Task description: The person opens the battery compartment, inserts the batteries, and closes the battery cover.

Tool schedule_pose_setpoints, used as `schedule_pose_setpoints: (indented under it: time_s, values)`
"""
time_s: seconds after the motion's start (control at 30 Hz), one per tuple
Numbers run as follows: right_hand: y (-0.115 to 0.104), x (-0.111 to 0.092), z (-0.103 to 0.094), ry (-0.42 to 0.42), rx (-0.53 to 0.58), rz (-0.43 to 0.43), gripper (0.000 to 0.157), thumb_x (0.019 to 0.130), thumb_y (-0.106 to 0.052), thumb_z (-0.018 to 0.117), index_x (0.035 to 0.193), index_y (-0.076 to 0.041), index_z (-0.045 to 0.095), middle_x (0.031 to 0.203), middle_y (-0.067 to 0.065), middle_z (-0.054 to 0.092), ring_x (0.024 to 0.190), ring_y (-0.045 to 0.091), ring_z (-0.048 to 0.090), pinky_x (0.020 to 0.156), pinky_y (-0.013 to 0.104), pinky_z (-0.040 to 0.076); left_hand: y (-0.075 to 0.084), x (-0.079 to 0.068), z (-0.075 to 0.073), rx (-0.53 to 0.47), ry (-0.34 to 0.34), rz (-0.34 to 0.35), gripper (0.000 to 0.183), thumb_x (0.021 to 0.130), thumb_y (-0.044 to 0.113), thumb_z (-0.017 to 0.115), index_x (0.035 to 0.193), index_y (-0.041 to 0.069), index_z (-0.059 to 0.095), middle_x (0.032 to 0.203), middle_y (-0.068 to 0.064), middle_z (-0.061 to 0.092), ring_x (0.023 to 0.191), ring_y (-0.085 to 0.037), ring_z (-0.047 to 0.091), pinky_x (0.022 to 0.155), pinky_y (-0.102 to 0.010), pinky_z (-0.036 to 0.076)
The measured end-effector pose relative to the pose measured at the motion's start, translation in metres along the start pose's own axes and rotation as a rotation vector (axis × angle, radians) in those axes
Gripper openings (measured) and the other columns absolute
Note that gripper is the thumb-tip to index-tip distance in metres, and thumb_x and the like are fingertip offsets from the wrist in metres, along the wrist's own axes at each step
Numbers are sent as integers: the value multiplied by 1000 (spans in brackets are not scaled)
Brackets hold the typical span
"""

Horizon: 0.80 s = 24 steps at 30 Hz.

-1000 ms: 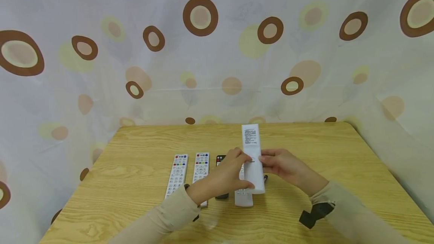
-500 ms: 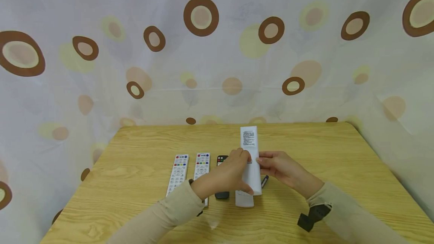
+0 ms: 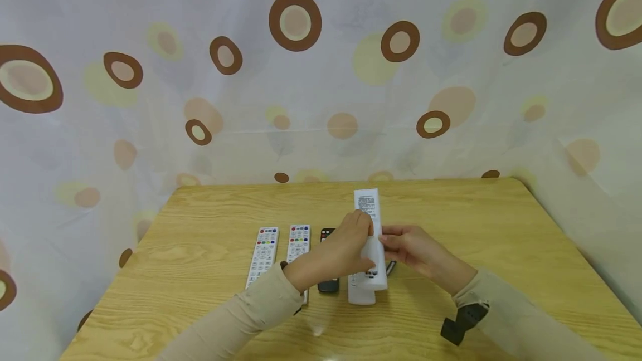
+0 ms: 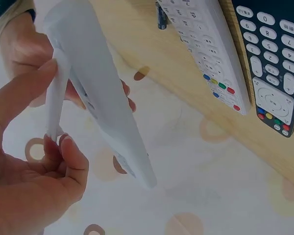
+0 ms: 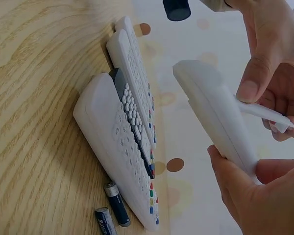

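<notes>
A white remote control (image 3: 368, 199) is held back side up above the table, its printed label facing me. My right hand (image 3: 418, 249) grips its right edge between thumb and fingers. With thumb and fingertips, my left hand (image 3: 338, 249) pinches the white battery cover (image 4: 57, 100), which stands tilted away from the remote's back in the left wrist view. The cover's upper end is still close against the remote. Two AA batteries, one nearer battery (image 5: 105, 221) and one farther battery (image 5: 117, 204), lie on the table beside another white remote (image 5: 103, 117).
On the wooden table (image 3: 210, 244), a black remote (image 3: 328, 287) and two white remotes, the outer one (image 3: 263, 252) and the inner one (image 3: 299, 238), lie in a row to the left. A patterned curtain (image 3: 321, 88) hangs behind the table.
My left hand has lifted the battery cover off the remote's back, uncovering part of the battery compartment. The remote has shifted slightly left and down in the right hand.
</notes>
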State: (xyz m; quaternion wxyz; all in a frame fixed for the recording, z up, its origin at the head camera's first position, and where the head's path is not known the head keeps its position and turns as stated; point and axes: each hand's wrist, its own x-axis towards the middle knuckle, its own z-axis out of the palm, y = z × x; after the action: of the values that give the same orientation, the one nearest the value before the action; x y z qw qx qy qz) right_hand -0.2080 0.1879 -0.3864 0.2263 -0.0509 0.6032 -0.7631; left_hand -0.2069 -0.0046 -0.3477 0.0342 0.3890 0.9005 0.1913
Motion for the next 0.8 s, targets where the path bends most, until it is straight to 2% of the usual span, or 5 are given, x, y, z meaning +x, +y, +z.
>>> schedule_pose_setpoints:
  time_s: [0.1,0.3,0.47,0.67,0.8]
  values:
    - [0,-1,1,17,14,4,52,97,1,49,136,25,26,102,6,66,91,13,65,82,28,55,2,0,-3,2,2,12,48,80,20,80,103,6,40,94,-2,39,88,-14,39,73,-21,40]
    - [-5,-1,-1,38,7,14,55,98,0,49,139,23,21,106,7,64,93,13,64,84,28,54,3,-1,-4,-128,21,-64,43,81,17,79,98,8,40,88,-1,44,78,-13,43,63,-20,40]
    - [-6,-1,-4,57,13,26,56,98,0,48,140,23,19,105,8,63,94,13,64,85,28,54,1,-5,-4,-235,100,-78,29,86,13,73,93,9,45,79,0,53,66,-9,48,54,-18,41]
    - [-6,0,-8,75,6,14,56,98,0,47,139,24,18,105,10,61,93,12,63,85,27,54,-3,-11,-6,-252,202,-37,17,90,8,67,103,5,57,90,-6,65,77,-11,61,65,-17,49]
    - [-6,1,-11,75,9,1,56,98,1,47,138,26,17,105,10,61,93,11,63,86,28,53,-6,-15,-8,-261,204,-32,16,93,6,62,109,3,64,98,-7,66,83,-13,61,71,-18,50]
